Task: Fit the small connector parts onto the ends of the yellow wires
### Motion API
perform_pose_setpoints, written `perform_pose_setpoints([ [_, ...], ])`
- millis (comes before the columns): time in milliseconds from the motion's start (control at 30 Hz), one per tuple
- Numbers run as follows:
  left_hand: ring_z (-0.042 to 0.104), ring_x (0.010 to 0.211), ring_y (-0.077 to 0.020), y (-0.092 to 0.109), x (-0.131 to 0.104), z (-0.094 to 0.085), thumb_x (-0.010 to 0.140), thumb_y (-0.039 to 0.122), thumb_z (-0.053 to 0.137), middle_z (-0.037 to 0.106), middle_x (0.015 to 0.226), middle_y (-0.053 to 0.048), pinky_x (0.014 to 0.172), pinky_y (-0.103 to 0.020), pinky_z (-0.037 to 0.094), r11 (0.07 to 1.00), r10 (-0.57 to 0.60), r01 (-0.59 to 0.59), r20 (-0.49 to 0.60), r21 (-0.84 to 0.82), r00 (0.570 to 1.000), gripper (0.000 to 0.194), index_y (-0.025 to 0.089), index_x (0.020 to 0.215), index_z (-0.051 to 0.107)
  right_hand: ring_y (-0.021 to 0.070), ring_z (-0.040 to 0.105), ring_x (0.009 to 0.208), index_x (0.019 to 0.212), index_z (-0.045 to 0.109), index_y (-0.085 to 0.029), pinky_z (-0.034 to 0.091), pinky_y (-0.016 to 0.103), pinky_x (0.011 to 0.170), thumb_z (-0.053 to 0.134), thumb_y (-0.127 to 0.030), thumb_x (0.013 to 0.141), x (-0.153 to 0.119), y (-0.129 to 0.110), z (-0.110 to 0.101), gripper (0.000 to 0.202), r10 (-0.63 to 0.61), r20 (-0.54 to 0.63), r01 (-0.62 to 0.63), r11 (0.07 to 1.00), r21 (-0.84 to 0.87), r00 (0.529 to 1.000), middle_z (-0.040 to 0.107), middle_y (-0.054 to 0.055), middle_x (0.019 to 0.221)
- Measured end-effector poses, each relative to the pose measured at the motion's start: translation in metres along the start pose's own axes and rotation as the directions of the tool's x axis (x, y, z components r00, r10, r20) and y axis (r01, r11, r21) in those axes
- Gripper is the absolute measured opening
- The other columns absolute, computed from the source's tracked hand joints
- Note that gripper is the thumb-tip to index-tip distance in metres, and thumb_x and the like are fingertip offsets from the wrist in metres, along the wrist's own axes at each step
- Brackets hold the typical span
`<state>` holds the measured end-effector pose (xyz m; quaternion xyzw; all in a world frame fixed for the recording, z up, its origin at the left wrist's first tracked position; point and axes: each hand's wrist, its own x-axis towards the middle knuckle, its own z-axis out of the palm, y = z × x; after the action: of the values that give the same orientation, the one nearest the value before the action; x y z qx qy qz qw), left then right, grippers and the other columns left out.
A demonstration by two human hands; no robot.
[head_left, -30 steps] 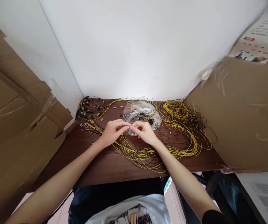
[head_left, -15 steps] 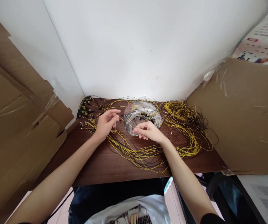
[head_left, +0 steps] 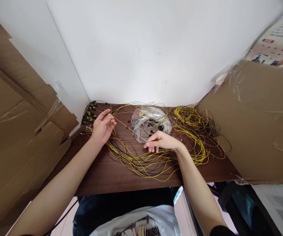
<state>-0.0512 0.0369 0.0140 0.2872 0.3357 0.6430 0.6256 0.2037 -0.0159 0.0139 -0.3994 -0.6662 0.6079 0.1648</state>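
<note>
My left hand (head_left: 102,126) is at the far left of the dark wooden table (head_left: 112,177), fingers curled around a thin yellow wire (head_left: 113,128) near a cluster of black and yellow connectors (head_left: 89,113). My right hand (head_left: 161,141) rests palm down in the middle, fingertips on the spread of yellow and black wires (head_left: 141,160), just in front of a clear plastic bag (head_left: 150,124) of small parts. I cannot tell whether it grips a wire.
A tangled coil of yellow and black wires (head_left: 195,131) lies at the right. Cardboard sheets stand on the left (head_left: 18,131) and right (head_left: 262,124). A white wall (head_left: 143,49) closes the back. Printed papers (head_left: 279,42) sit at upper right.
My hands were joined in front of the bag; they have separated. The left hand moved left and back with a wire toward the connectors, and the right hand lowered onto the wires.
</note>
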Motion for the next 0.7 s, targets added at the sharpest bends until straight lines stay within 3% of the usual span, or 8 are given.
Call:
perform_pose_setpoints([
  [233,0.049,0.048,-0.0016,0.006,0.002,0.003,0.079,0.0,0.054,0.053,0.057,0.004,0.048,-0.01,0.043,0.972,-0.131,0.108,-0.101,-0.207,0.986,0.018,0.017,0.08,0.06,0.0102,0.062,0.06,0.084,0.073,-0.012,0.051,0.018,0.052,0.068,-0.039,0.073,-0.006,0.0,-0.004,0.029,0.015,0.076,-0.016,1.0,0.01,0.997,0.068,0.004,0.067],
  [433,0.048,0.047,-0.0016,0.008,0.004,0.001,0.077,0.002,0.055,0.053,0.057,0.004,0.046,-0.01,0.042,0.969,-0.134,0.11,-0.096,-0.221,0.986,0.016,0.017,0.08,0.06,0.0115,0.063,0.057,0.081,0.073,-0.012,0.052,0.021,0.053,0.07,-0.038,0.071,-0.02,-0.002,-0.014,0.029,0.083,0.145,-0.086,0.996,0.013,0.986,0.069,0.005,0.065],
  [533,0.049,0.049,-0.0028,0.005,0.004,-0.001,0.072,0.007,0.063,0.053,0.059,0.004,0.047,-0.012,0.042,0.996,-0.065,0.062,-0.036,-0.068,0.997,0.014,0.017,0.082,0.061,0.0118,0.063,0.06,0.085,0.072,-0.011,0.052,0.022,0.055,0.07,-0.04,0.071,-0.022,0.001,-0.018,0.032,0.071,0.097,-0.073,0.997,0.026,0.993,0.07,0.006,0.07],
  [600,0.051,0.05,-0.0048,0.001,0.0,0.0,0.07,0.014,0.067,0.055,0.061,0.003,0.048,-0.016,0.044,0.983,0.071,-0.076,0.039,0.168,0.997,0.016,0.015,0.084,0.061,0.0116,0.063,0.062,0.087,0.072,-0.011,0.053,0.023,0.059,0.07,-0.04,0.071,-0.02,0.002,-0.018,0.034,0.026,0.015,-0.026,0.999,0.029,1.0,0.07,0.007,0.074],
  [700,0.052,0.051,-0.0075,-0.008,-0.012,0.005,0.073,0.022,0.065,0.058,0.065,0.001,0.05,-0.02,0.045,0.789,0.268,-0.346,0.222,0.507,0.937,0.015,0.014,0.085,0.062,0.0113,0.063,0.063,0.088,0.072,-0.01,0.053,0.024,0.062,0.067,-0.042,0.074,-0.015,0.001,-0.015,0.035,-0.039,-0.075,0.041,0.999,0.023,0.996,0.07,0.008,0.075],
])
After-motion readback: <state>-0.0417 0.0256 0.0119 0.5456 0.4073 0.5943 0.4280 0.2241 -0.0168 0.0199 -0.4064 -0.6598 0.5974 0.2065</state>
